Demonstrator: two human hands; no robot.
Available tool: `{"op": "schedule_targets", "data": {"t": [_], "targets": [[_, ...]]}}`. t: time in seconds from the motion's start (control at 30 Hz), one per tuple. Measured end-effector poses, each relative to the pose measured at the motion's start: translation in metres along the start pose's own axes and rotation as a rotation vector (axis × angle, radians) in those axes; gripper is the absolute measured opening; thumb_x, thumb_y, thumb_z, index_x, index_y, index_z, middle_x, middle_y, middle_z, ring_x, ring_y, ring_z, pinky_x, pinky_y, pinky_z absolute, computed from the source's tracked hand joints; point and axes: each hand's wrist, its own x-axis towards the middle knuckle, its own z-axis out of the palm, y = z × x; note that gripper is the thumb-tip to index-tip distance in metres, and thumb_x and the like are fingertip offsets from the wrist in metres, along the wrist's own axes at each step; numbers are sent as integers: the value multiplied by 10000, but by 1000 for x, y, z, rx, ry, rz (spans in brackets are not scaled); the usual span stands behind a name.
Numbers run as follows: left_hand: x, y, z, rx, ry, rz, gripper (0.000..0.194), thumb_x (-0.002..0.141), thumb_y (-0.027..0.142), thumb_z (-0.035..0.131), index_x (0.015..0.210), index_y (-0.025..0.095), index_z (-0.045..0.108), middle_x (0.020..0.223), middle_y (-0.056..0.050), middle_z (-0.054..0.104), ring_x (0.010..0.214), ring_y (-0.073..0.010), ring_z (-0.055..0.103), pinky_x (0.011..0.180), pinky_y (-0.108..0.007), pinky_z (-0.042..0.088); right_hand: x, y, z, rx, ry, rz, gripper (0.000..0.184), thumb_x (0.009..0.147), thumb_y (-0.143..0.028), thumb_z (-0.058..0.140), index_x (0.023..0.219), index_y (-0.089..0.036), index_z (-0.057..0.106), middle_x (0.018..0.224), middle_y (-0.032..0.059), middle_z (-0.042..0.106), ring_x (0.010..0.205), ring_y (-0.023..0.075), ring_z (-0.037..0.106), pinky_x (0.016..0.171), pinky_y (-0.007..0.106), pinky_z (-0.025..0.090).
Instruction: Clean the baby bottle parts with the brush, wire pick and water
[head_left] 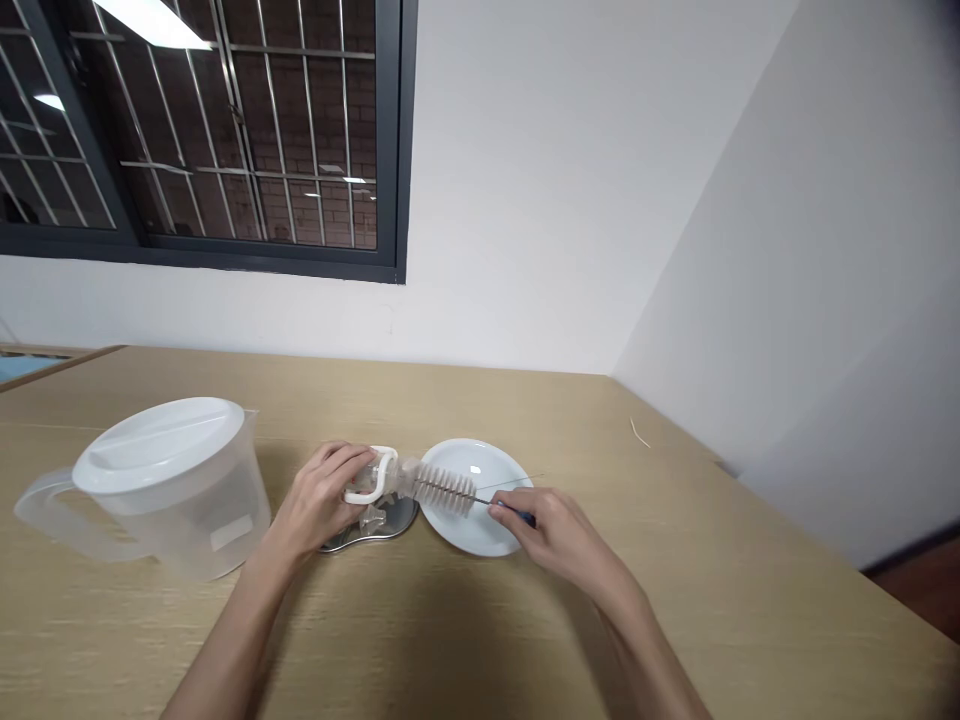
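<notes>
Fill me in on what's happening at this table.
A person's left grip holds a clear bottle with a white handle, and the right grip holds a bristle brush pointed at its mouth. How far in the bristles reach is hard to tell. The brush is above a white plate, the bottle above a shiny tray. A lidded pitcher stands to the left.

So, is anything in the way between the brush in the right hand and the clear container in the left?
Nothing visible. The brush, in the right hand, reaches the clear container in the left hand; whether its tip is inside, I can't tell. The white plate lies below the brush, not between them.
</notes>
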Motion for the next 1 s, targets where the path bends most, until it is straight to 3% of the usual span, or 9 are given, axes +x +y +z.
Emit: {"op": "schedule_targets", "data": {"t": [0.13, 0.27, 0.43, 0.57, 0.73, 0.9, 1.0], "targets": [[1, 3, 0, -8, 11, 34, 403, 844, 222, 620, 1246, 213, 583, 1154, -116, 692, 1023, -248, 621, 897, -405, 518, -1, -2, -8, 209, -137, 111, 445, 968, -466, 412, 636, -186, 508, 574, -44, 383, 547, 104, 307, 520, 232, 257], [-1, 3, 4, 10, 35, 63, 437, 851, 163, 590, 1282, 226, 553, 1156, -100, 693, 1036, -251, 605, 908, -418, 515, -4, -5, -16, 324, -246, 141, 493, 957, -533, 388, 604, -189, 413, 601, -44, 262, 578, 105, 224, 516, 240, 206], [-3, 2, 8, 27, 34, 95, 478, 832, 92, 579, 1289, 224, 542, 1174, -85, 687, 1066, -265, 574, 902, -423, 514, -4, -6, -18, 322, -282, 131, 487, 962, -516, 390, 601, -189, 399, 604, -44, 253, 578, 104, 217, 519, 242, 204], [-2, 1, 4, 17, 48, 76, 431, 830, 117, 606, 1249, 210, 566, 1135, -88, 697, 1034, -249, 587, 899, -403, 512, -1, -4, -10, 154, -103, 82, 437, 979, -450, 404, 649, -187, 517, 584, -35, 405, 558, 111, 343, 537, 235, 266], [0, -1, -4, 8, 22, 43, 385, 825, 132, 622, 1205, 192, 595, 1124, -94, 700, 1003, -234, 599, 869, -370, 513, 1, 4, 6, -143, 149, -116, 311, 994, -362, 444, 863, -211, 683, 697, 21, 640, 621, 143, 544, 610, 249, 342], [-2, -7, -9, -6, -55, -49, 390, 799, 177, 667, 1185, 185, 609, 1138, -95, 694, 1015, -243, 599, 875, -369, 495, 4, 7, 17, -398, 396, -303, 199, 975, -279, 518, 992, -204, 702, 695, 25, 678, 605, 128, 583, 629, 255, 350], [-3, -10, -12, -26, -82, -98, 392, 778, 189, 678, 1166, 185, 623, 1126, -90, 699, 1029, -247, 605, 883, -362, 489, 5, 5, 20, -440, 440, -345, 179, 966, -253, 536, 1027, -204, 697, 666, 13, 665, 597, 125, 580, 624, 258, 352]]}}
